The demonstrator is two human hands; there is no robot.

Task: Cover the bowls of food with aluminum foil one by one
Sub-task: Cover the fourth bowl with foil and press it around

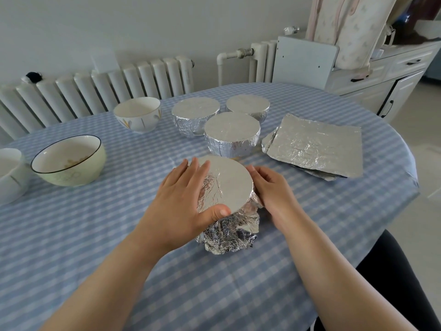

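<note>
Tabletop (95, 235); foil-covered bowl (226, 185) between hands

Open bowls (69, 161) left (3), foil sheets (315, 145) right.

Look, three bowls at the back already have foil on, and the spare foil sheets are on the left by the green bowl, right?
Not quite. The three foil-covered bowls are at the back, but the spare foil sheets lie on the right side of the table, away from the green bowl, which stands on the left. The head view shows it.

A home dining room: checked tablecloth (95, 235), radiator (95, 91), white cabinet (393, 75).
</note>
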